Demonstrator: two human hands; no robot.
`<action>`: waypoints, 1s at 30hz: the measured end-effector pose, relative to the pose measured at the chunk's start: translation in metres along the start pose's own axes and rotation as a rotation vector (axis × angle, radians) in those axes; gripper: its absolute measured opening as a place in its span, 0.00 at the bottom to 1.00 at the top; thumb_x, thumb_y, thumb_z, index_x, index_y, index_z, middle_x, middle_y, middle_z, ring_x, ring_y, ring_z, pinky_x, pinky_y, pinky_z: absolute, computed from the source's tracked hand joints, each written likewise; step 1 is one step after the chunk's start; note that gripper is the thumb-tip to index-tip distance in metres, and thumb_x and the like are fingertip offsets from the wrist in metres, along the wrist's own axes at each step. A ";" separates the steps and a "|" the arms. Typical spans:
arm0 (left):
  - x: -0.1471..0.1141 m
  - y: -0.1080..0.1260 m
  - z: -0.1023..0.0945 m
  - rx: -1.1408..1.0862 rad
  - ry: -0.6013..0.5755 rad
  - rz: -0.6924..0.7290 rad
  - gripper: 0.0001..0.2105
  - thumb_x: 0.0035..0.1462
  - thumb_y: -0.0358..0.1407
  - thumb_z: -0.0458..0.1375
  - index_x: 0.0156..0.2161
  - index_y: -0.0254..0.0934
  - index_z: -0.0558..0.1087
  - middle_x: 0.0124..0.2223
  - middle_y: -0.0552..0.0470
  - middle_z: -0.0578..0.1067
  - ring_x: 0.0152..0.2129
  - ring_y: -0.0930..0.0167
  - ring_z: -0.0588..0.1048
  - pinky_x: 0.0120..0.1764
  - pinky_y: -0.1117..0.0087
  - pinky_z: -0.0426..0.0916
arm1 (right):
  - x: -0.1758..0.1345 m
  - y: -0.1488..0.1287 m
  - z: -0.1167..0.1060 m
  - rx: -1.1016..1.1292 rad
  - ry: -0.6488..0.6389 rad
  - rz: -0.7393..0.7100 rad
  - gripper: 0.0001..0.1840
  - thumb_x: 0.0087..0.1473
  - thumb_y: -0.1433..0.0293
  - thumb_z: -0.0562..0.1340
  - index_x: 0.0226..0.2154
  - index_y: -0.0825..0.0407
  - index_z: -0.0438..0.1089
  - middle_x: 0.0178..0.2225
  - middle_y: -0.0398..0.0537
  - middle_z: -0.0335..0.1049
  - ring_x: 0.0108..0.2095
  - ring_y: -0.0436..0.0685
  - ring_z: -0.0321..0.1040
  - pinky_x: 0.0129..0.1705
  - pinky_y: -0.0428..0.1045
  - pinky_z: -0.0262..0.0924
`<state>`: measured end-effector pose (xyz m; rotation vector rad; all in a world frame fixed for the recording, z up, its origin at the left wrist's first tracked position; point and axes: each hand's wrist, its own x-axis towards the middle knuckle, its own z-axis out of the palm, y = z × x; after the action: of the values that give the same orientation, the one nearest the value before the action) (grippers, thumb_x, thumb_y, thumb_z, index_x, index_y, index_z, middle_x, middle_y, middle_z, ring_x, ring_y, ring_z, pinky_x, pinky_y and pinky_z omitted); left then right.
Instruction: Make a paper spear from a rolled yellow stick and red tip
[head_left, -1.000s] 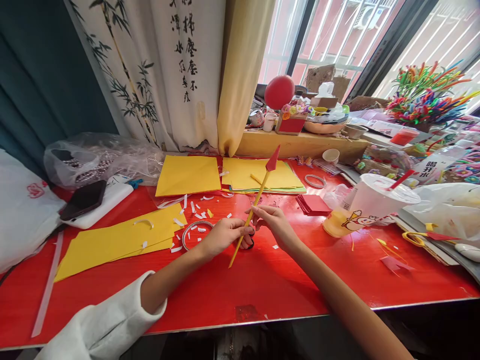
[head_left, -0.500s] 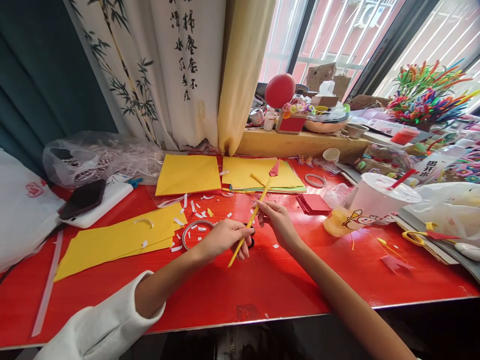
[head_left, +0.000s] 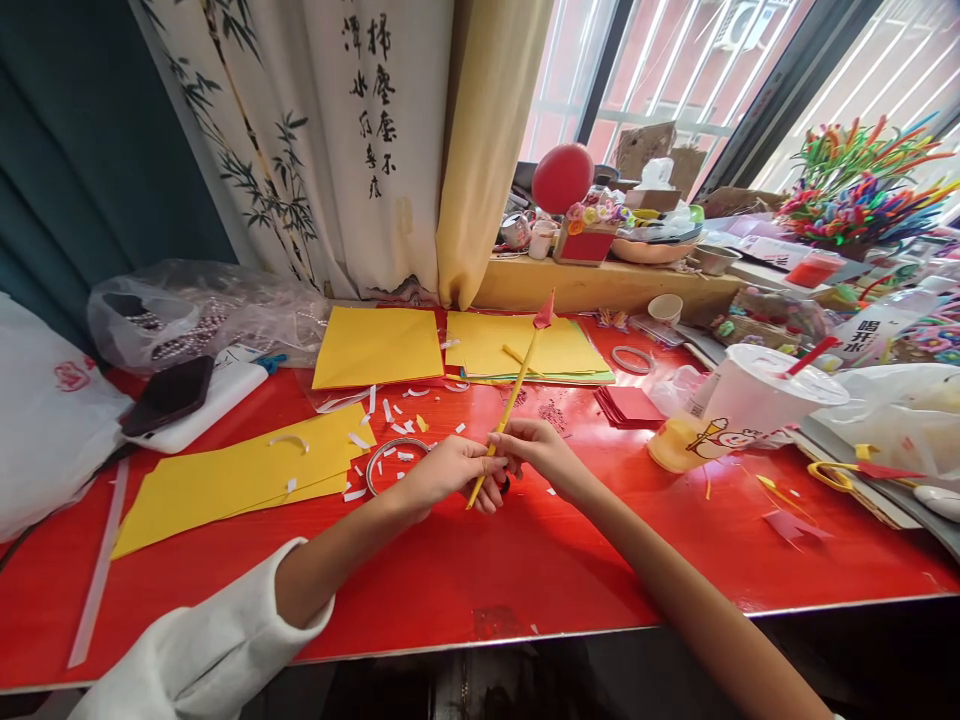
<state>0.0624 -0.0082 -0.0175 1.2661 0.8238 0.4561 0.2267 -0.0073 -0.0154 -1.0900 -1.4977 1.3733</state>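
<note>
A thin yellow paper stick [head_left: 519, 388] with a pointed red paper tip [head_left: 545, 311] stands slanted above the red table, tip up and away from me. My left hand [head_left: 466, 472] pinches it near its lower end. Close beside, my right hand [head_left: 534, 446] is closed on the stick just above the left fingers. A small dark thing behind the fingers is mostly hidden. Left of my hands lies a roll of tape [head_left: 396, 464] among white paper scraps [head_left: 388, 411].
Yellow sheets [head_left: 379, 347] lie at the back, and yellow strips [head_left: 240, 478] at left. A phone [head_left: 169, 397] rests on a white box. Red paper squares [head_left: 628, 406] and a drink cup [head_left: 739, 408] stand at right. The table's front edge [head_left: 547, 637] is near me.
My right hand has slid down the stick towards my left hand. The stick has tilted more upright, its red tip moving slightly up.
</note>
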 end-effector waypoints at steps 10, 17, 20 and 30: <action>-0.001 0.000 0.000 0.014 -0.074 -0.063 0.21 0.46 0.50 0.56 0.29 0.29 0.71 0.23 0.46 0.75 0.18 0.71 0.74 0.25 0.71 0.67 | 0.002 0.004 -0.005 0.005 0.134 -0.072 0.17 0.48 0.58 0.60 0.20 0.53 0.61 0.15 0.38 0.57 0.15 0.45 0.53 0.16 0.44 0.49; 0.000 0.002 0.005 -0.007 -0.102 -0.047 0.23 0.45 0.53 0.56 0.31 0.29 0.70 0.25 0.45 0.76 0.20 0.70 0.74 0.29 0.68 0.68 | -0.002 0.001 -0.001 -0.050 -0.010 -0.028 0.18 0.45 0.57 0.62 0.20 0.55 0.63 0.16 0.39 0.59 0.16 0.45 0.56 0.17 0.43 0.51; 0.001 0.001 0.005 0.018 -0.076 -0.031 0.24 0.45 0.54 0.55 0.27 0.29 0.69 0.22 0.46 0.75 0.17 0.71 0.73 0.25 0.69 0.67 | -0.003 0.002 0.002 -0.066 0.011 -0.035 0.18 0.45 0.57 0.62 0.20 0.54 0.61 0.15 0.37 0.56 0.15 0.44 0.53 0.15 0.42 0.46; 0.001 -0.002 0.004 0.035 -0.038 -0.008 0.23 0.44 0.53 0.56 0.27 0.29 0.71 0.22 0.47 0.74 0.19 0.71 0.73 0.26 0.71 0.66 | -0.002 0.005 0.002 -0.051 -0.021 0.022 0.17 0.44 0.60 0.63 0.18 0.55 0.60 0.14 0.36 0.53 0.15 0.43 0.47 0.16 0.43 0.39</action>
<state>0.0659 -0.0107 -0.0195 1.3002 0.8075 0.4116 0.2255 -0.0099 -0.0205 -1.1299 -1.5471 1.3723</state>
